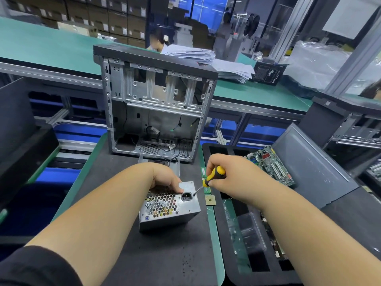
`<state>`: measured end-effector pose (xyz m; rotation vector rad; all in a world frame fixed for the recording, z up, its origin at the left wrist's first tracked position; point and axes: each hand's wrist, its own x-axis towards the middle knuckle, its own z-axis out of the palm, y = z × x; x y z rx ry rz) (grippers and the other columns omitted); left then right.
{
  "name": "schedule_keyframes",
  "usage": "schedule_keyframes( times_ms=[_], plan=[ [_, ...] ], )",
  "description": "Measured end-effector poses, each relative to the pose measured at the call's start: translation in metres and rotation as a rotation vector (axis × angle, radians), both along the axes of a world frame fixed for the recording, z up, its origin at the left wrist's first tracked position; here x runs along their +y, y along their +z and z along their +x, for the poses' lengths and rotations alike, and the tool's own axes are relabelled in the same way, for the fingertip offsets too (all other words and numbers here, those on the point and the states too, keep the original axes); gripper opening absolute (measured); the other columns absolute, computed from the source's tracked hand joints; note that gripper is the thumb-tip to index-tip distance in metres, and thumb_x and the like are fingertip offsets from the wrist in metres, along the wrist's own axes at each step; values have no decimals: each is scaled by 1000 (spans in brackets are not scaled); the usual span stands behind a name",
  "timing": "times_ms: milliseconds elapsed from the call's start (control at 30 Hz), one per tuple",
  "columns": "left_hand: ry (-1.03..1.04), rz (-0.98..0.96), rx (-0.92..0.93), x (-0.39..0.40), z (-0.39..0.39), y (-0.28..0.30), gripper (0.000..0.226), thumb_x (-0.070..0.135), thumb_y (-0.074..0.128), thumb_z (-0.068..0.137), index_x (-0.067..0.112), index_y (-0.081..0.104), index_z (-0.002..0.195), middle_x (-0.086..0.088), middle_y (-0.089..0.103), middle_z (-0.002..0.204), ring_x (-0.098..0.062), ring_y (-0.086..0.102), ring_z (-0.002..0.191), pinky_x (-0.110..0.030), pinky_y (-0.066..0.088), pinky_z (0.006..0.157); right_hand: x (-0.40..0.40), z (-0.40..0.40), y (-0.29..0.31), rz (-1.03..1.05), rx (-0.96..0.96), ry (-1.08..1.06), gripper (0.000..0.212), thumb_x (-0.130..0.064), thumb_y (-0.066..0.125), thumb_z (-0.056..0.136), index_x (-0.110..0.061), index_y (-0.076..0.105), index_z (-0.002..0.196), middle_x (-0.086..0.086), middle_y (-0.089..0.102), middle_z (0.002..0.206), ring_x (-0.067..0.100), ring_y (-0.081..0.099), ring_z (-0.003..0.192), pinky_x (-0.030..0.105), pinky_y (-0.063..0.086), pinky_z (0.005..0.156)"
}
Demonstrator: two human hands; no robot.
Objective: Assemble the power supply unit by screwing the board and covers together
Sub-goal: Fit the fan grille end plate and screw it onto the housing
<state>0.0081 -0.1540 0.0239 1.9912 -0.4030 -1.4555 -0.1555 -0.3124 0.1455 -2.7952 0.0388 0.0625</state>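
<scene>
The power supply unit [169,205] sits on the dark counter [165,254] before an open computer case [154,104], the left hand [165,178] grasping its top edge, the right hand [226,174] clenched around a yellow-handled screwdriver [210,178] whose tip meets its upper right corner.

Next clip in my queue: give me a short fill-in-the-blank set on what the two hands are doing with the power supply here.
1. The right hand grips a screwdriver with a yellow and ____ handle.
2. The left hand holds the power supply unit at its ____ edge.
3. The screwdriver tip meets the unit beside its power ____.
4. Behind the unit stands an open computer ____.

Missing words: black; top; socket; case
</scene>
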Motion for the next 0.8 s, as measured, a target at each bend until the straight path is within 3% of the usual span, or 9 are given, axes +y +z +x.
schedule_keyframes(
  times_ms=[100,167,267,400,500,600,700,800],
  plan=[
    [9,-6,12,0,0,1,12,15,60,95,17,72,95,-8,71,88,-26,62,85,-35,49,83,5,8,9,-127,55,96,28,-5,60,81,-33,61,84,-18,65,80,0,58,76,22,49,62],
    [2,1,18,0,-1,2,12,15,59,95,17,71,95,-8,72,86,-25,63,81,-34,51,79,9,13,11,-237,63,131,28,-5,59,83,-33,61,85,-17,63,79,4,55,77,23,45,59],
    [-17,7,23,0,-3,5,12,15,56,97,17,68,97,-7,70,87,-24,63,80,-33,51,77,11,18,14,-353,10,123,9,-31,69,86,-29,60,88,-13,58,78,9,53,77,25,37,55],
    [-44,8,1,0,-5,7,11,15,54,99,16,65,100,-6,67,89,-22,61,78,-30,49,74,17,24,17,-463,25,71,30,-51,65,86,-24,54,77,-8,55,72,19,57,78,29,40,58],
    [-44,7,12,0,-7,9,12,15,53,100,13,63,106,-8,66,92,-22,61,80,-31,50,75,21,28,13,-601,17,30,47,-57,50,93,-22,39,64,-3,48,65,23,54,69,28,38,54],
    [-44,13,4,0,-7,10,18,15,53,99,12,60,115,-10,64,100,-26,58,88,-33,46,81,19,24,8,-544,-46,25,43,-56,42,95,-23,44,68,-3,50,70,20,50,65,27,35,53],
    [-42,22,14,0,-6,12,23,16,53,99,12,59,121,-12,60,105,-28,52,96,-35,41,83,15,20,9,-310,-63,93,17,-38,50,89,-24,50,98,-5,54,89,21,54,81,33,42,63],
    [-27,17,37,0,-6,12,29,14,52,99,8,58,127,-13,61,106,-29,53,97,-36,44,87,15,21,10,-252,-119,164,29,-29,56,88,-25,45,114,-7,51,86,21,52,80,34,39,60]
  ],
)
